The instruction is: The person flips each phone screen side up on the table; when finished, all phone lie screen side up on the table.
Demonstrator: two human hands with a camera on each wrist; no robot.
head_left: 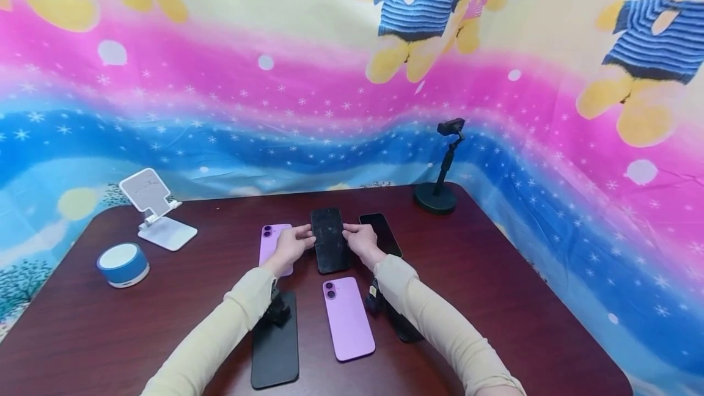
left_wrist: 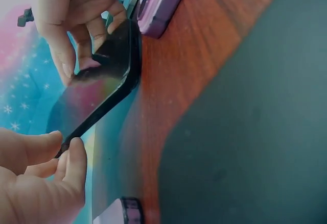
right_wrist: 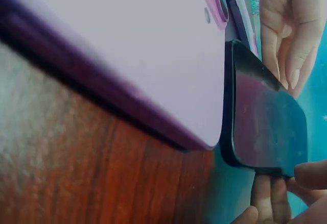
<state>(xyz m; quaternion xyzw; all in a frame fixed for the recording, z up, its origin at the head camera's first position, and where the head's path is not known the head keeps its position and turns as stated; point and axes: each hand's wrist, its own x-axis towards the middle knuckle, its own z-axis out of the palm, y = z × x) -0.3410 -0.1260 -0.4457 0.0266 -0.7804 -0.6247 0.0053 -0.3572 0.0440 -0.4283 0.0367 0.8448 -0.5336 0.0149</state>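
A black smartphone (head_left: 330, 240) is held at its two long edges near the middle of the table. My left hand (head_left: 290, 246) pinches one edge between thumb and fingers. On the opposite edge, my right hand (head_left: 363, 242) grips it the same way. In both wrist views the phone's glossy dark face (right_wrist: 268, 124) is tilted, with one short end near the tabletop. Partly under my left hand lies a purple phone (head_left: 267, 246), camera side up. Beyond my right hand is another black phone (head_left: 383, 234). A second purple phone (head_left: 350, 322) lies in front of the held one.
A dark phone (head_left: 275, 347) lies below my left wrist; another (head_left: 406, 327) is partly hidden by the right sleeve. At the back left stand a white folding stand (head_left: 165, 232) and a blue-and-white round device (head_left: 123, 264). A black stand (head_left: 436, 198) is at the back right.
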